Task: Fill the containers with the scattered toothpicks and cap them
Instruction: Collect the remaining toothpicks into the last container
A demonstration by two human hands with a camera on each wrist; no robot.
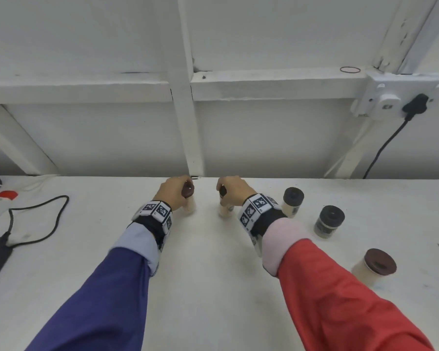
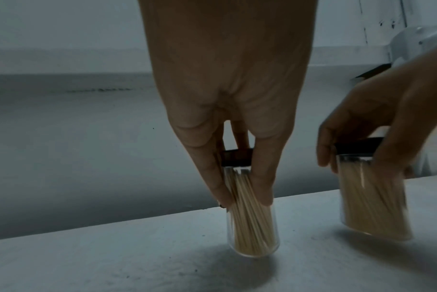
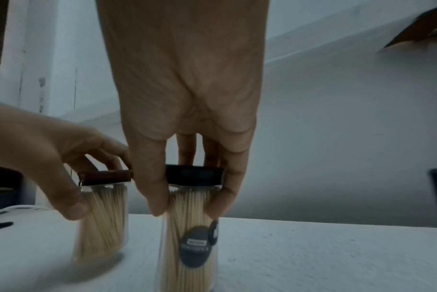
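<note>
Two clear toothpick jars stand near the table's far edge, both capped and full of toothpicks. My left hand (image 1: pixel 180 192) grips from above the jar with the brown cap (image 1: pixel 188 190), seen up close as the brown-capped jar (image 2: pixel 249 221) under my left hand (image 2: pixel 239 189). My right hand (image 1: pixel 227 191) grips from above the jar with the black cap (image 1: pixel 223 191), shown as the black-capped jar (image 3: pixel 187 237) with a dark round label, in my right hand (image 3: pixel 187 199). Both jar bases are at the tabletop. No loose toothpicks show.
Three more capped jars stand to the right: a black-capped one (image 1: pixel 292 201), a dark one (image 1: pixel 329 221) and a brown-capped one (image 1: pixel 373 266). A black cable (image 1: pixel 48 219) and dark cloth lie at the left. A wall (image 1: pixel 238 138) rises behind the table (image 1: pixel 208 274).
</note>
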